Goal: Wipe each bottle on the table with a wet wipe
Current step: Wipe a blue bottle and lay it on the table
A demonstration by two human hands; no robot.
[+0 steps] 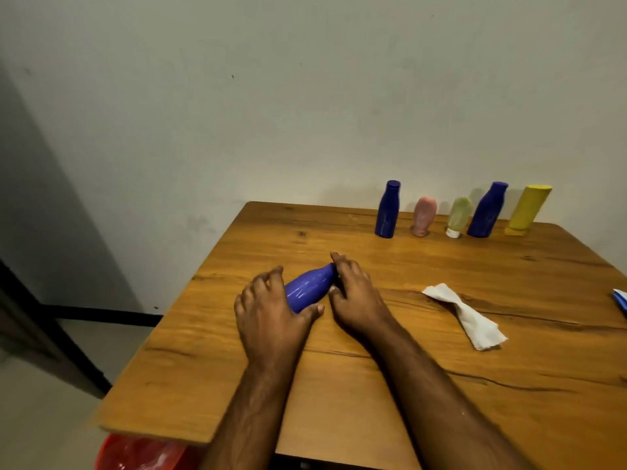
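We are at a brown wood-grain table (339, 395) pushed against a pale plaster wall, filling the lower right of the frame. Nearest us, at bottom left under the table's edge, a red plastic bin (135, 452) with a clear liner shows; we cannot tell what it holds.

At centre frame a purple-blue plastic bottle (310, 286) lies on its side on the table. Our left hand (268, 307) curls over its base end, thumb under, fingers arched above; our right hand (356, 293) cups the neck end, though whether those fingers really clamp it we cannot tell.

To the right lies a crumpled white wet wipe (464, 315), well apart from both hands, so we judge no wiping is under way now. A blue-and-white packet edge (621, 300) peeks in at far right.

Farthest, upper right, five stand in a row: dark blue bottle (386, 210), pink tube (424, 215), pale green tube (458, 217), second dark blue bottle (487, 210), yellow tube (527, 208). All closed; contents and which are wiped unseen.
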